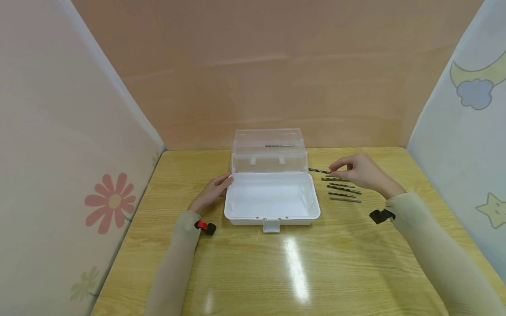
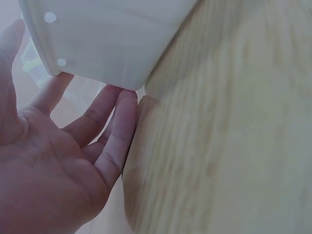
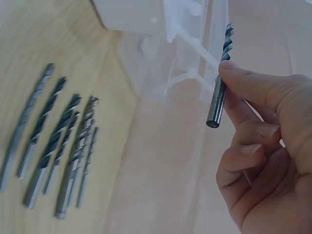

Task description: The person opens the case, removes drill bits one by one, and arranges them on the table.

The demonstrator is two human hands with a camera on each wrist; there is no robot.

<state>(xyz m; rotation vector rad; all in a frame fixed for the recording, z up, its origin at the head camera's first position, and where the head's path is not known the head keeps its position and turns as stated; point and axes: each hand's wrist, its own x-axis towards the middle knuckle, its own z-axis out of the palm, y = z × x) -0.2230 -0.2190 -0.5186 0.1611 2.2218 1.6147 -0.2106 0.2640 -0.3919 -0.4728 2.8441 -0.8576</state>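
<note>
A white plastic box stands on the table with its clear lid raised and a clear tray tilted up behind the base. My left hand touches the box's back left corner; in the left wrist view its fingertips rest against the white wall. To the right of the box, my right hand pinches a dark drill bit between thumb and index finger, fluted end toward the box. One thin drill bit lies in the raised clear part. Several more drill bits lie roughly parallel below my right hand.
The wooden table runs up to a pinkish back wall. Patterned side panels stand on the left and right. A latch hangs at the box's front edge.
</note>
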